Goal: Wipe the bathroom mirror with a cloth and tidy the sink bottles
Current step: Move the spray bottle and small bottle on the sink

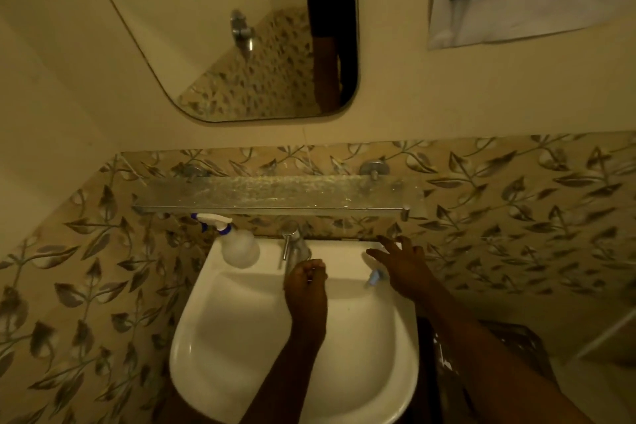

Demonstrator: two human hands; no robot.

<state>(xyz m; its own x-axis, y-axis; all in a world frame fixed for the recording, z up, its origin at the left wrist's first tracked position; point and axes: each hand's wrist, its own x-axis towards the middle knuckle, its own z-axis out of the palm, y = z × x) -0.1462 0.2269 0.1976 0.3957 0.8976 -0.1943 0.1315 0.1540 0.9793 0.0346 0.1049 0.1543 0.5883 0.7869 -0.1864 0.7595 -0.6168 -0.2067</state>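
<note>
White glazed ceramic forms the rounded sink (241, 337). A translucent spray bottle (239, 248) with a blue-and-white trigger stands on its back-left rim. Beside the chrome tap (292, 248) the left hand (306, 289) is curled closed, contents unclear. The right hand (402, 268), fingers spread wide, reaches over a small blue-tipped bottle (374, 274) on the back-right rim. Above the sink hang a speckled glass shelf (275, 194) and a round-cornered mirror (223, 27).
</note>
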